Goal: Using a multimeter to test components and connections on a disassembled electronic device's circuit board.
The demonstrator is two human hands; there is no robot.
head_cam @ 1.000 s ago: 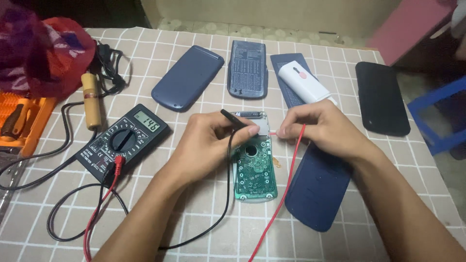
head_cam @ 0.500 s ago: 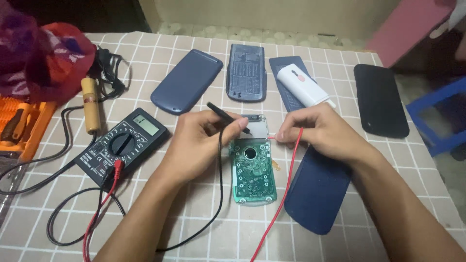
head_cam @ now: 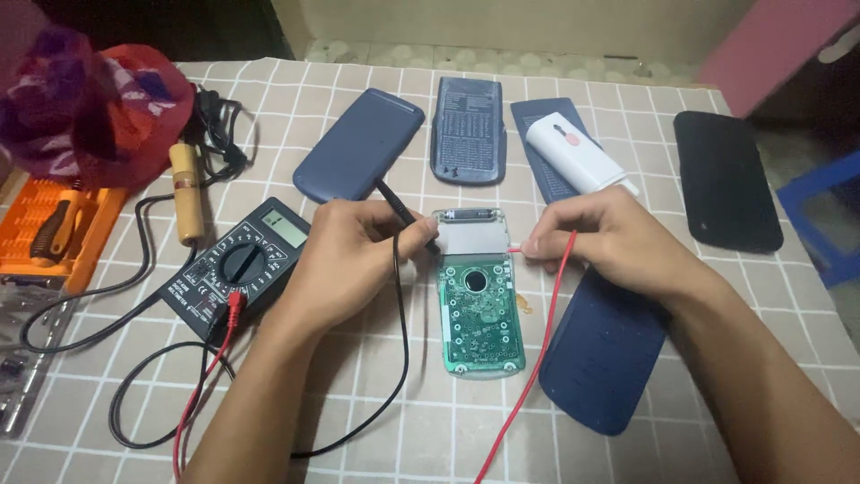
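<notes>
Left hand (head_cam: 345, 260) pinches black probe (head_cam: 403, 213), right hand (head_cam: 618, 246) pinches red probe (head_cam: 518, 252), both on green board (head_cam: 479, 309) mid-counter. Multimeter (head_cam: 237, 267) at 9 o'clock, white bottle (head_cam: 573, 154) at 1.

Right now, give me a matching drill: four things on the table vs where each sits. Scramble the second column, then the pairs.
Things:
1. black probe
2. red probe
3. multimeter
4. white oblong case

Places:
A. on a dark blue cover at the far side
B. in the right hand, at the right edge of the green circuit board
C. left of the left hand
D. in the left hand, tip at the board's top left

Pairs: 1-D, 2-B, 3-C, 4-A
</notes>
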